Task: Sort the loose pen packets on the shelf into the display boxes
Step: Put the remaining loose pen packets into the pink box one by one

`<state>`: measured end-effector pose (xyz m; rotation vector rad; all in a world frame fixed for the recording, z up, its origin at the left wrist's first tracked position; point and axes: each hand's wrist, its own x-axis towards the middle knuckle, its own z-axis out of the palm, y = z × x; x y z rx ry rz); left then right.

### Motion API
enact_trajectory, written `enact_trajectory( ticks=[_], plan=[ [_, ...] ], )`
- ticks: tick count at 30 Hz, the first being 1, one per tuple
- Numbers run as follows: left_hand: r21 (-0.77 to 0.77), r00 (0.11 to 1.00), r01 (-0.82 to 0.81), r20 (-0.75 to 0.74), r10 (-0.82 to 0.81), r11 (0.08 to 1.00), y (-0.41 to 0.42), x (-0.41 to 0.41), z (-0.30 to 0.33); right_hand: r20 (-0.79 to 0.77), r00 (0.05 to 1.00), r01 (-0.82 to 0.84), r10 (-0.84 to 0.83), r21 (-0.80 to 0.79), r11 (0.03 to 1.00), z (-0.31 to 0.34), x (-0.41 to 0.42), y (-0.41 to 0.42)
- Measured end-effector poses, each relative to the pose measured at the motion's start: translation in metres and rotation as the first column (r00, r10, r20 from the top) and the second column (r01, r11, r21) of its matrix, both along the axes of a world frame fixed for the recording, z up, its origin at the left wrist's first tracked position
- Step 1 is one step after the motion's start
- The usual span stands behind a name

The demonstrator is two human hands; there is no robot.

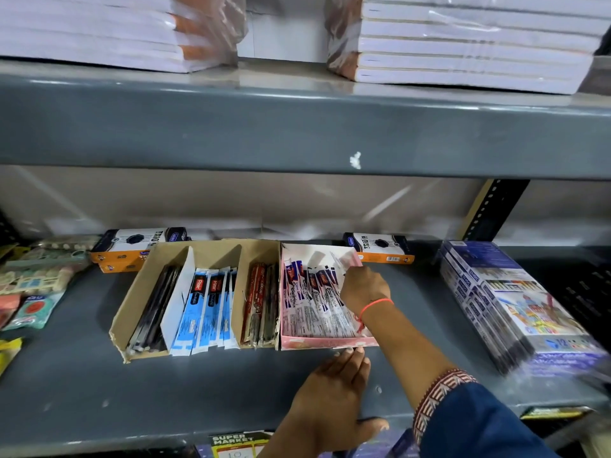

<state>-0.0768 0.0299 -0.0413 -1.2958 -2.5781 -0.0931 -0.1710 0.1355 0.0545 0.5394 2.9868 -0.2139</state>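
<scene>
Far left of the frame: pastel stationery packs (39,276) on the grey shelf (205,391). Left of centre: brown display box (195,292) with dark, blue and red pen packets in separate slots, black-and-orange boxes (139,246) behind. Centre: pink display box (324,342) full of white and purple pen packets (310,292). Lower centre: left hand (334,395), open and flat on the shelf, fingertips touching the pink box's front. Right of centre: right hand (363,289), fingers closed on those packets. Far right: stacked colour-pen packs (515,305). Upper frame: wrapped paper stacks (463,41).
</scene>
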Motion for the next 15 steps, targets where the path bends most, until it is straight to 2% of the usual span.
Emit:
enact_trajectory(
  ticks=[6,8,12,13,15],
  plan=[
    [0.028,1.000,-0.006,0.015,0.006,1.000,0.002,0.002,0.005,-0.155,0.988,-0.008,0.016,0.057,0.998,0.021,0.008,0.016],
    [0.037,1.000,-0.010,0.026,0.009,0.999,0.002,0.003,0.006,-0.218,0.976,-0.030,0.030,0.004,1.000,0.021,0.011,0.020],
    [0.043,0.999,-0.020,0.043,0.018,0.999,0.001,0.003,0.009,-0.358,0.934,-0.106,-0.001,-0.280,0.954,0.017,0.015,0.023],
    [0.043,0.999,-0.022,0.049,0.020,0.999,0.001,0.004,0.009,-0.391,0.920,-0.140,-0.032,-0.404,0.904,0.014,0.015,0.024],
    [0.046,0.998,-0.026,0.060,0.023,0.999,0.001,0.004,0.009,-0.392,0.909,-0.182,-0.140,-0.676,0.714,0.010,0.018,0.023]
  ],
)
